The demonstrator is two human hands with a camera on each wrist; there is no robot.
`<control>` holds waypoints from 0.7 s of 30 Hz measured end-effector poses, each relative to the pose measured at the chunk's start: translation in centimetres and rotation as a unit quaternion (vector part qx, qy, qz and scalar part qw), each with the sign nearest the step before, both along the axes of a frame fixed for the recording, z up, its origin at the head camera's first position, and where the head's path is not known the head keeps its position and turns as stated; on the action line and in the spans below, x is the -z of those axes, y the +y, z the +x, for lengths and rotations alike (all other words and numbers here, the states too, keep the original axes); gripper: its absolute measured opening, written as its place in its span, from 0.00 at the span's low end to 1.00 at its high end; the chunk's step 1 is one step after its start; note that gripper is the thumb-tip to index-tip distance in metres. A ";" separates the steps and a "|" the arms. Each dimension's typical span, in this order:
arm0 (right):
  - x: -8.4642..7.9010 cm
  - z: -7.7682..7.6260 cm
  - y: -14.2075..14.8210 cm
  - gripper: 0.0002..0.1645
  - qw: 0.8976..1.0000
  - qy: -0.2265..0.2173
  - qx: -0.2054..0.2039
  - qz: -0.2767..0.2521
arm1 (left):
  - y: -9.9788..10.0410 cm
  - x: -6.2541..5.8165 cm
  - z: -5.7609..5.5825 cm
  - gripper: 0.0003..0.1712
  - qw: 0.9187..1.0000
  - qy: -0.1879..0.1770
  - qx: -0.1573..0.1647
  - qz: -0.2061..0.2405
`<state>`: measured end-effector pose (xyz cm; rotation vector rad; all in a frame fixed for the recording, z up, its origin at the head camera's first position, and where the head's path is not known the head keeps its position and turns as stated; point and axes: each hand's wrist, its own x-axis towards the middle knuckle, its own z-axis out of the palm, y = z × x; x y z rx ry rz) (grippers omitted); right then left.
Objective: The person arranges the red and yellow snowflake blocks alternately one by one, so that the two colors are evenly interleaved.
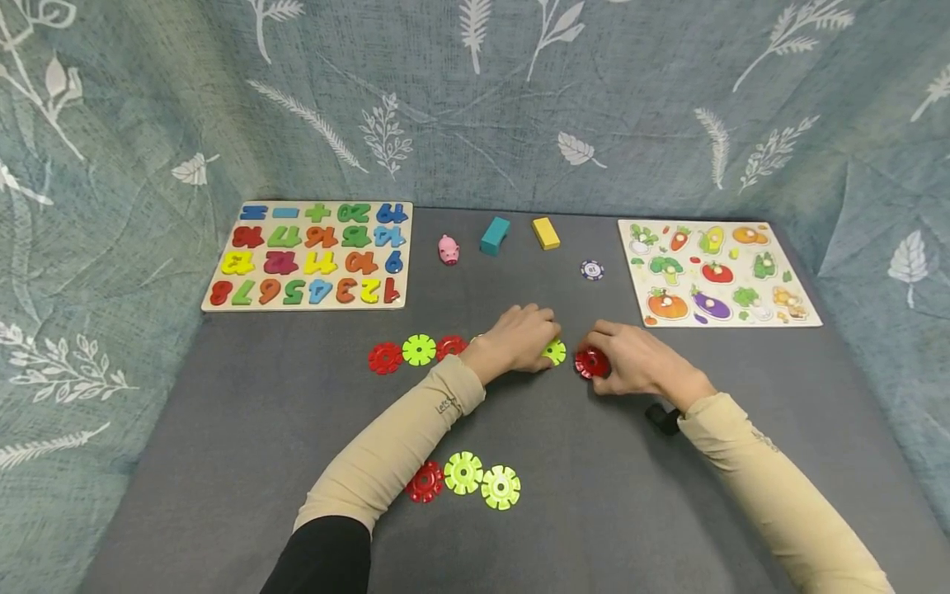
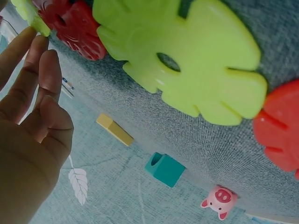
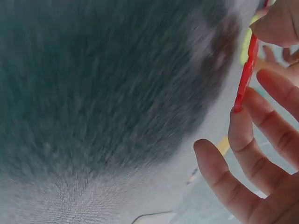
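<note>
Here, right fingers pinch a notched red disc, left fingers a lime disc.

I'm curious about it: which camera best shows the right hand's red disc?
Head view: the red disc shows its face, partly covered by the right hand. Right wrist view shows it edge-on; in left wrist view, I can't identify it.

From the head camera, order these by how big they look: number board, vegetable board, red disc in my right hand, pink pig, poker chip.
1. Number board
2. Vegetable board, only slightly smaller
3. Red disc, partly covered by your right hand
4. Pink pig
5. Poker chip
</note>
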<state>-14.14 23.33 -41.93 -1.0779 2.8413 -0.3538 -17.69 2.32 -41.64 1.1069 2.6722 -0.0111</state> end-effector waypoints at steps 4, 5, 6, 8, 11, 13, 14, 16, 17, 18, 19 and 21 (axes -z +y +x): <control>0.3 -1.0 -0.1 0.25 1.000 -0.011 0.015 0.007 | -0.1 0.0 0.0 0.23 1.000 -0.001 -0.001 0.002; 0.3 -1.2 -0.1 0.25 1.000 -0.010 0.016 0.007 | -0.1 0.0 0.1 0.23 1.000 -0.002 0.000 0.004; 0.4 -1.4 -0.2 0.25 1.000 -0.011 0.016 0.008 | -0.1 0.0 0.1 0.23 1.000 -0.001 0.000 0.004; 0.5 -1.8 -0.4 0.25 1.000 -0.013 0.015 0.011 | -0.2 -0.1 0.1 0.23 1.000 -0.001 0.001 0.005; 0.5 -2.1 -0.5 0.24 1.000 -0.021 0.014 0.013 | -0.1 -0.1 0.2 0.22 1.000 -0.002 0.000 0.003; 0.5 -2.3 -0.6 0.24 0.999 -0.028 0.014 0.014 | -0.1 -0.1 0.2 0.22 1.000 -0.003 -0.001 0.001; 0.5 -2.3 -0.7 0.24 0.999 -0.032 0.014 0.013 | -0.1 0.0 0.2 0.22 1.000 -0.004 -0.002 0.000; 0.5 -2.3 -0.7 0.24 0.999 -0.036 0.013 0.013 | -0.1 0.0 0.2 0.22 1.000 -0.003 -0.003 -0.002; 0.4 -2.3 -0.8 0.24 0.999 -0.037 0.013 0.012 | 0.0 0.0 0.2 0.22 1.000 -0.002 -0.003 -0.003; 0.4 -2.3 -0.8 0.24 0.999 -0.038 0.013 0.013 | 0.0 0.0 0.2 0.22 1.000 -0.001 -0.003 -0.004; 0.4 -2.3 -0.8 0.24 0.999 -0.037 0.013 0.013 | 0.0 0.0 0.2 0.22 1.000 0.000 -0.003 -0.005; 0.4 -2.3 -0.9 0.24 0.999 -0.035 0.012 0.014 | 0.0 0.0 0.2 0.22 1.000 0.001 -0.004 -0.007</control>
